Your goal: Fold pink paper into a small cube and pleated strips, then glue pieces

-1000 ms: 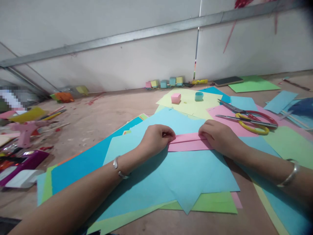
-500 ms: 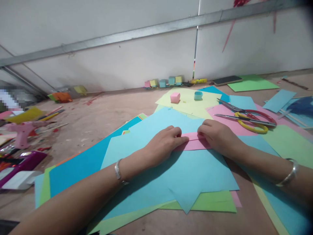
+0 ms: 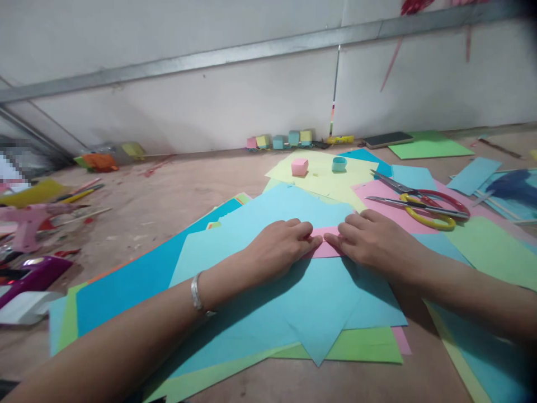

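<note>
A small strip of pink paper [image 3: 326, 250], with a fold line along it, lies on a light blue sheet [image 3: 251, 313]. My left hand [image 3: 287, 242] is closed at the strip's left end, thumb and fingers pressing on it. From the other side my right hand [image 3: 369, 240] has its fingers curled over the right end, the thumb pointing inward. The two thumbs almost meet at the middle of the strip. Both ends of the paper are hidden under my fingers. Beyond the hands, a small pink paper box [image 3: 299, 167] and a blue one [image 3: 339, 164] rest on a pale yellow sheet [image 3: 281, 167].
Red- and yellow-handled scissors [image 3: 423, 207] lie to the right on pink paper. A phone [image 3: 388, 140], a glue stick [image 3: 340, 139] and several little paper cubes [image 3: 279, 142] are by the wall. At left are a pink glue gun [image 3: 27, 224] and a purple tool [image 3: 37, 274].
My right hand has shifted, its thumb now stretched along the strip towards my left thumb. My left hand stays at its end. The view has moved slightly.
</note>
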The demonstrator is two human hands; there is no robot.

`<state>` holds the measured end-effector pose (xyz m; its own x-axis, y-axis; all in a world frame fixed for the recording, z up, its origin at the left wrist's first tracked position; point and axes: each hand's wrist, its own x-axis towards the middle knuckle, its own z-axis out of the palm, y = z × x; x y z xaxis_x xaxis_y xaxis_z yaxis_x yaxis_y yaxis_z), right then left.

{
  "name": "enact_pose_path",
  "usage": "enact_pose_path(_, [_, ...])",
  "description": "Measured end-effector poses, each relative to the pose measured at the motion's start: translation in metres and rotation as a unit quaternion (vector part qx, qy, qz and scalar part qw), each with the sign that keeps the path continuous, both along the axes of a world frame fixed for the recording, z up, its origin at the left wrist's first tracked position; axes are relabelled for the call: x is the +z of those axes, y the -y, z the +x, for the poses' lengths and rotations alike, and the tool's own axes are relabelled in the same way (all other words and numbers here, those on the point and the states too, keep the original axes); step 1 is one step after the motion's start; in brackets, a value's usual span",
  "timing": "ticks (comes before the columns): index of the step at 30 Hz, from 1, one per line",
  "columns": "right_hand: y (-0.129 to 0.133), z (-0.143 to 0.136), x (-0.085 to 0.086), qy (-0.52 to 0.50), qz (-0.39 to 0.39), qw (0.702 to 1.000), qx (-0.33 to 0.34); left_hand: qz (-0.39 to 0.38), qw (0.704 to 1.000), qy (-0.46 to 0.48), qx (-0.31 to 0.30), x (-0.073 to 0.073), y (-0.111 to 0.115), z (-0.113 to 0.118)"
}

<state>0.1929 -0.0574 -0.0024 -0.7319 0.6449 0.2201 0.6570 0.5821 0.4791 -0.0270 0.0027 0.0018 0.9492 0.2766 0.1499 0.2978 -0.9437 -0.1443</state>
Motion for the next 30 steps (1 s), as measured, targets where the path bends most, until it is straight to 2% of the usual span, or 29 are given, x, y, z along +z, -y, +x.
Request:
enact_pose_path(3, [0.015,-0.001,-0.003,0.047,-0.011,0.997,-0.063,0.004,1.0,-0.001,-0.013,0.001,0.0,-0.001])
enact_pose_path(8, [0.023,0.007,-0.011,0.051,-0.055,0.992,-0.099,0.007,1.0,-0.001,-0.012,0.0,-0.001,-0.003])
enact_pose_path(14, [0.02,0.004,-0.011,0.013,-0.035,0.996,-0.077,0.003,0.999,-0.037,0.023,0.002,0.003,0.01])
enact_pose_path(19, [0.01,0.015,-0.032,-0.061,0.002,0.998,-0.03,0.007,0.996,-0.056,0.069,0.005,0.011,0.007])
enact_pose_path(23, [0.006,0.023,-0.047,-0.03,0.005,0.996,-0.082,-0.001,0.993,-0.097,0.065,0.01,0.019,-0.005])
enact_pose_path(26, [0.01,0.024,-0.043,0.003,-0.011,0.991,-0.13,-0.011,0.993,-0.095,0.073,0.012,0.021,-0.008])
enact_pose_path(30, [0.018,0.015,-0.022,0.047,-0.025,0.986,-0.159,-0.01,0.996,-0.075,0.056,0.01,0.014,-0.007])
